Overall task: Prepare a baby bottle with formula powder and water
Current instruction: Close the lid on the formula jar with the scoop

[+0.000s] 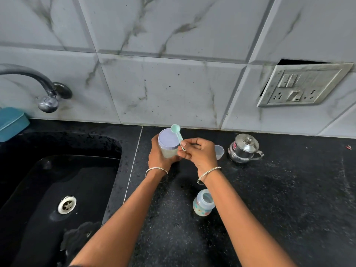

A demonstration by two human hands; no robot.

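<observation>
Surface: black speckled stone worktop (279, 199) below grey marble-patterned wall tiles (173, 83); black sink (38, 180) and curved metal tap (36, 78) at left, socket plate (304, 85) on wall at right.
Arms stretched forward: left hand (159, 157) grip wrapped round upright clear jar with lilac lid (168, 143); right hand (198, 153) grip pinching handle of mint-green plastic scoop (175, 129), bowl raised over lid's far edge.
Uncapped baby bottle (203, 202) stands on worktop just beside right forearm; lidded steel pot (243, 148) right of hands.
</observation>
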